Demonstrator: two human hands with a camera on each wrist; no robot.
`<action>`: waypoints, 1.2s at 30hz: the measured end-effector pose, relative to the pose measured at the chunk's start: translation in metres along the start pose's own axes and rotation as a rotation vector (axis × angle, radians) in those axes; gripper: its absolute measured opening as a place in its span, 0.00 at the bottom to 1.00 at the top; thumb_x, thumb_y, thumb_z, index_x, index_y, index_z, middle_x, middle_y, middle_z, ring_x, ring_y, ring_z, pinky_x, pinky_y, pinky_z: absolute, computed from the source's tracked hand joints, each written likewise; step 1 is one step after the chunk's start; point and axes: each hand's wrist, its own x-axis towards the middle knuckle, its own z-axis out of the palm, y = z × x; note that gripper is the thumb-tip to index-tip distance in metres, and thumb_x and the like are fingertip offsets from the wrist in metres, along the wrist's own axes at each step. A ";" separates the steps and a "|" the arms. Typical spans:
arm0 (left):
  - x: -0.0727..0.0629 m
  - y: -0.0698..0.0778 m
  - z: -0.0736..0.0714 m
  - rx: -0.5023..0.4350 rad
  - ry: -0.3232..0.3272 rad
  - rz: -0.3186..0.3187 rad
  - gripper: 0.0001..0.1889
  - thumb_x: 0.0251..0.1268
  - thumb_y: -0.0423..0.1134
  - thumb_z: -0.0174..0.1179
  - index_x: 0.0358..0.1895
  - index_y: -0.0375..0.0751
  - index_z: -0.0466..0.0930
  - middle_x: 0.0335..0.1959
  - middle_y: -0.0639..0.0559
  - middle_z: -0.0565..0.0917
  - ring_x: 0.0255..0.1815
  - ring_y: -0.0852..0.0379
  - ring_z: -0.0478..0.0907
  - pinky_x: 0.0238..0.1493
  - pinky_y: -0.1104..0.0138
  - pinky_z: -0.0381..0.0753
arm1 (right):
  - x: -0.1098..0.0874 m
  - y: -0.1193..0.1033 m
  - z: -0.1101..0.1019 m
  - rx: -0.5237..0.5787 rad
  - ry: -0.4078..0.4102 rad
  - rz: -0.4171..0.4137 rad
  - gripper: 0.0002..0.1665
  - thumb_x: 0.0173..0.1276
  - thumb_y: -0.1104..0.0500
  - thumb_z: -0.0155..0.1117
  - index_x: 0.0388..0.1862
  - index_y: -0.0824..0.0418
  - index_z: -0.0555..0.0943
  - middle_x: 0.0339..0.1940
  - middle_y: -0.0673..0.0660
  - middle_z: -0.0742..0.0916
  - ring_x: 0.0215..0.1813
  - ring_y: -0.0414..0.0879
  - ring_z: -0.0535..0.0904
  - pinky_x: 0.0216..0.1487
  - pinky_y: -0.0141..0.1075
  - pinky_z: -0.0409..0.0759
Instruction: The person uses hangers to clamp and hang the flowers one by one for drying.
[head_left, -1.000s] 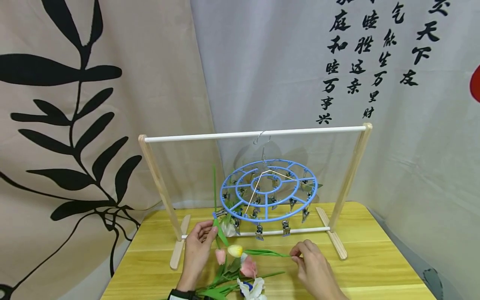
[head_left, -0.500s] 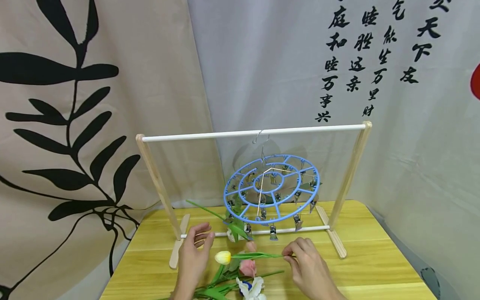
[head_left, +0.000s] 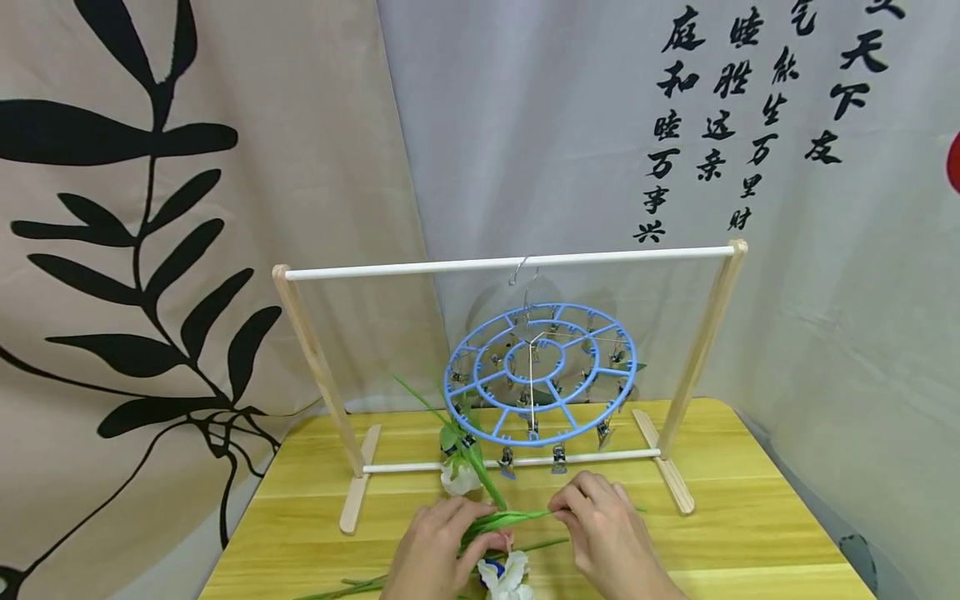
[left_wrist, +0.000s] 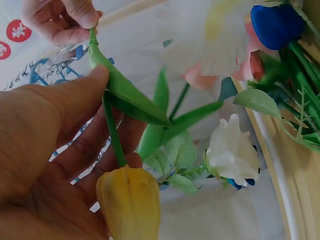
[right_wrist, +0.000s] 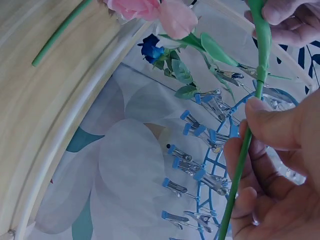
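Observation:
My left hand [head_left: 442, 546] holds a yellow artificial tulip [left_wrist: 129, 200] by its green leaves, thumb against one leaf and fingers behind the stem. In the head view that hand hides the yellow bloom. To its right, my right hand [head_left: 611, 533] pinches the same tulip's green stem [right_wrist: 250, 132] between thumb and fingers. Above both hands, a round blue clip hanger [head_left: 525, 443] hangs with many metal clips [right_wrist: 175, 187]. A pink tulip [right_wrist: 178, 20] and a white rose [left_wrist: 232, 150] hang from its near left side.
The hanger's hook hangs on the white rod [head_left: 420, 268] of a wooden rack [head_left: 318, 375]. Under my hands, more artificial flowers lie on the wooden table [head_left: 750, 517], among them a white bloom [head_left: 510, 579]. A printed cloth [head_left: 525, 108] hangs behind.
My left hand has left the hanger's left side, moved down and right, and taken hold of the yellow tulip. The hanger has turned and swung. My right hand keeps its pinch on the stem.

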 end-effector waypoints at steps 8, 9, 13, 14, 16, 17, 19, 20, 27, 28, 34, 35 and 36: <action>-0.002 -0.002 0.000 -0.059 -0.051 0.001 0.09 0.69 0.41 0.84 0.48 0.53 0.95 0.47 0.62 0.96 0.47 0.59 0.93 0.46 0.64 0.93 | 0.005 -0.004 -0.003 -0.007 0.018 -0.037 0.08 0.66 0.57 0.83 0.38 0.46 0.90 0.40 0.39 0.88 0.43 0.38 0.86 0.42 0.28 0.71; -0.002 -0.002 0.000 -0.076 -0.063 -0.008 0.08 0.71 0.41 0.83 0.48 0.53 0.95 0.47 0.62 0.96 0.47 0.59 0.93 0.45 0.65 0.93 | 0.005 -0.004 -0.004 -0.006 0.023 -0.044 0.07 0.67 0.57 0.82 0.38 0.46 0.90 0.41 0.39 0.88 0.44 0.38 0.86 0.42 0.28 0.71; -0.006 -0.003 0.001 -0.138 -0.040 -0.027 0.07 0.72 0.38 0.82 0.45 0.53 0.93 0.45 0.61 0.95 0.46 0.61 0.92 0.43 0.68 0.94 | 0.008 -0.003 -0.005 0.021 0.066 -0.089 0.05 0.81 0.51 0.75 0.40 0.46 0.92 0.43 0.40 0.89 0.45 0.40 0.87 0.43 0.30 0.72; -0.007 -0.004 0.002 -0.147 -0.022 -0.026 0.08 0.71 0.37 0.83 0.45 0.53 0.93 0.45 0.61 0.95 0.45 0.61 0.92 0.42 0.68 0.93 | 0.008 -0.003 -0.005 0.032 0.081 -0.101 0.09 0.85 0.49 0.72 0.41 0.46 0.92 0.43 0.41 0.89 0.45 0.41 0.87 0.43 0.31 0.72; -0.009 -0.005 0.004 -0.158 0.022 -0.017 0.10 0.67 0.36 0.84 0.44 0.53 0.92 0.43 0.62 0.94 0.44 0.63 0.92 0.42 0.70 0.93 | 0.010 -0.004 -0.005 0.062 0.124 -0.132 0.15 0.92 0.48 0.66 0.42 0.48 0.92 0.45 0.43 0.90 0.46 0.43 0.88 0.45 0.33 0.75; -0.010 -0.007 0.004 -0.159 0.042 -0.010 0.12 0.66 0.35 0.85 0.44 0.53 0.92 0.43 0.63 0.94 0.44 0.63 0.92 0.42 0.70 0.93 | 0.012 -0.004 -0.005 0.082 0.154 -0.149 0.17 0.94 0.47 0.64 0.42 0.49 0.92 0.45 0.44 0.90 0.46 0.44 0.88 0.46 0.34 0.76; -0.014 -0.010 0.006 -0.163 0.077 0.004 0.14 0.63 0.34 0.86 0.44 0.54 0.92 0.42 0.64 0.94 0.43 0.64 0.92 0.43 0.71 0.93 | 0.015 -0.006 -0.006 0.136 0.218 -0.176 0.19 0.95 0.49 0.62 0.43 0.53 0.93 0.44 0.48 0.91 0.45 0.46 0.88 0.48 0.35 0.79; -0.015 -0.011 0.006 -0.165 0.091 0.007 0.14 0.62 0.34 0.86 0.44 0.54 0.92 0.42 0.65 0.94 0.43 0.64 0.92 0.44 0.71 0.93 | 0.017 -0.008 -0.007 0.165 0.255 -0.189 0.20 0.96 0.50 0.62 0.43 0.56 0.93 0.44 0.50 0.91 0.45 0.47 0.87 0.49 0.35 0.80; -0.028 -0.018 0.008 -0.322 0.125 -0.105 0.19 0.61 0.30 0.85 0.46 0.60 0.90 0.39 0.68 0.92 0.37 0.76 0.81 0.33 0.78 0.81 | 0.029 -0.016 -0.017 0.378 0.519 -0.171 0.19 0.91 0.61 0.67 0.39 0.74 0.88 0.36 0.61 0.88 0.39 0.46 0.85 0.41 0.25 0.86; -0.030 -0.019 0.008 -0.342 0.127 -0.127 0.20 0.60 0.30 0.85 0.46 0.60 0.90 0.38 0.68 0.92 0.36 0.77 0.81 0.32 0.79 0.81 | 0.028 -0.015 -0.017 0.397 0.534 -0.157 0.18 0.90 0.63 0.67 0.39 0.76 0.87 0.35 0.62 0.88 0.38 0.46 0.84 0.40 0.26 0.85; -0.032 -0.015 0.006 -0.417 0.145 -0.278 0.19 0.60 0.29 0.86 0.43 0.59 0.91 0.35 0.66 0.92 0.35 0.75 0.84 0.31 0.74 0.86 | 0.012 -0.005 -0.009 0.359 0.420 0.068 0.06 0.78 0.73 0.75 0.50 0.70 0.89 0.41 0.58 0.91 0.40 0.39 0.84 0.42 0.24 0.84; -0.032 -0.014 0.004 -0.433 0.143 -0.308 0.18 0.61 0.29 0.86 0.43 0.58 0.91 0.35 0.65 0.93 0.35 0.75 0.84 0.31 0.73 0.87 | 0.010 -0.004 -0.008 0.337 0.376 0.108 0.12 0.74 0.74 0.77 0.54 0.68 0.90 0.44 0.57 0.92 0.40 0.39 0.85 0.44 0.23 0.85; -0.031 -0.012 0.003 -0.451 0.138 -0.340 0.17 0.62 0.30 0.86 0.43 0.57 0.91 0.35 0.64 0.93 0.35 0.74 0.85 0.32 0.72 0.88 | 0.009 -0.002 -0.006 0.312 0.332 0.142 0.18 0.71 0.74 0.80 0.58 0.66 0.90 0.46 0.56 0.93 0.40 0.37 0.86 0.44 0.22 0.86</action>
